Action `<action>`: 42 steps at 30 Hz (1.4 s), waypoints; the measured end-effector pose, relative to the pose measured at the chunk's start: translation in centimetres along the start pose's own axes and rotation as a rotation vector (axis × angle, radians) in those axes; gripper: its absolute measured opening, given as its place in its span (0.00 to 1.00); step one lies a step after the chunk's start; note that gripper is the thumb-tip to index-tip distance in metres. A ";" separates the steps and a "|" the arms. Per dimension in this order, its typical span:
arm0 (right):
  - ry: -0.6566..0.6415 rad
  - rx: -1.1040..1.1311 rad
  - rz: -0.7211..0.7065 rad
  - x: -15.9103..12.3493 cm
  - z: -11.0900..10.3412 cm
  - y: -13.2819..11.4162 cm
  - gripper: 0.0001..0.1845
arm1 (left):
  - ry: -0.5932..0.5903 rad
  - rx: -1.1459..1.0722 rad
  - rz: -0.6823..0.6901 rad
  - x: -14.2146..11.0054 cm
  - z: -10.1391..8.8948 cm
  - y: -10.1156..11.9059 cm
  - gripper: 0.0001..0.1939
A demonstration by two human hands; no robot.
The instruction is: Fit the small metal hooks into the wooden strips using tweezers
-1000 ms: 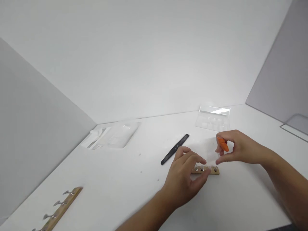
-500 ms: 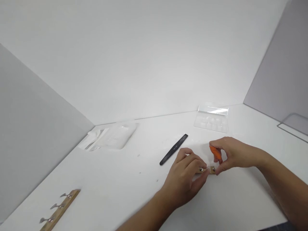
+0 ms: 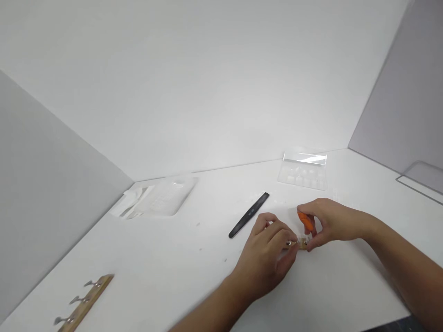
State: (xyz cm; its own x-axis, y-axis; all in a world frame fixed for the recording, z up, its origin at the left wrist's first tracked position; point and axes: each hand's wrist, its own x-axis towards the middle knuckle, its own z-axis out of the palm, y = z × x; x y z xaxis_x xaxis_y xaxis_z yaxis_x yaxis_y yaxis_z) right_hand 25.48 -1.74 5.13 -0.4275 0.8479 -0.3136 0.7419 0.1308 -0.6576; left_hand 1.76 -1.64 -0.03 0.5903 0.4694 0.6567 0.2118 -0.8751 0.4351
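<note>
A short wooden strip (image 3: pixel 303 244) with small shiny metal fittings lies on the white tabletop, partly covered by my fingers. My left hand (image 3: pixel 266 253) is closed around its left part, with thumb and fingertips pinching near a small clear piece that I cannot make out fully. At the strip's right end, my right hand (image 3: pixel 327 223) is closed on a small orange object (image 3: pixel 305 222); its kind is hidden by the fingers. The right thumb tip touches or nearly touches the strip. Just beyond my left hand lies a black nail file (image 3: pixel 249 215), slanted.
Another wooden strip with several metal stands (image 3: pixel 86 302) lies at the lower left. Clear plastic packaging (image 3: pixel 166 198) is at the back left. A clear case (image 3: pixel 302 173) with pale pieces stands at the back right, and a wire frame (image 3: pixel 420 184) at the right wall.
The view has shifted slightly. My right hand and the orange object have moved a little to the left, and the orange object's tilt differs slightly. My left hand stays put on the strip.
</note>
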 end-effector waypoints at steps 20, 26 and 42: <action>0.050 -0.024 0.005 -0.2 -0.5 0.2 0.22 | -0.006 0.009 0.000 -0.3 0.0 -0.1 0.09; 0.018 -0.051 0.002 -0.6 -0.4 -0.3 0.19 | -0.002 0.016 -0.010 -0.1 -0.1 0.0 0.07; 0.042 0.033 0.044 -0.7 -0.1 0.2 0.15 | -0.001 0.000 -0.018 -0.2 0.1 -0.1 0.07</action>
State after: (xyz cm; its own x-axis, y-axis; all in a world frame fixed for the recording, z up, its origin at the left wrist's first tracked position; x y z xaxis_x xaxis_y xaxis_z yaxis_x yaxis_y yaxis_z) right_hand 26.00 -2.24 5.26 -0.3720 0.8734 -0.3142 0.7421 0.0766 -0.6659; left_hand 1.67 -1.64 -0.25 0.5872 0.4846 0.6483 0.2225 -0.8668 0.4463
